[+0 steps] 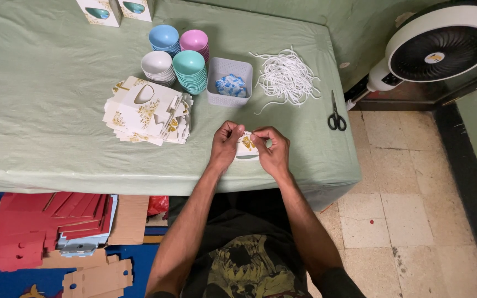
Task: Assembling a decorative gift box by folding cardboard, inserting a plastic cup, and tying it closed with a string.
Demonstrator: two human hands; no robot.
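Between the fingers [233, 131] sits a small box [246, 145] of smooth printed card. Under them the tabletop [45, 83] wears matt, creased green cloth. Beyond them, glossy plastic bowls [189, 70] and limp white cords [286, 77].

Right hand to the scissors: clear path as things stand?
Probably yes. The scissors lie flat on the green cloth, to the right of the right hand, with only bare cloth between them. But that hand, with the left hand, is pinching a small white box, so it isn't free.

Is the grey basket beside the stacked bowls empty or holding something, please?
Holding something: the grey basket contains blue-and-white packets, heaped toward its near end.
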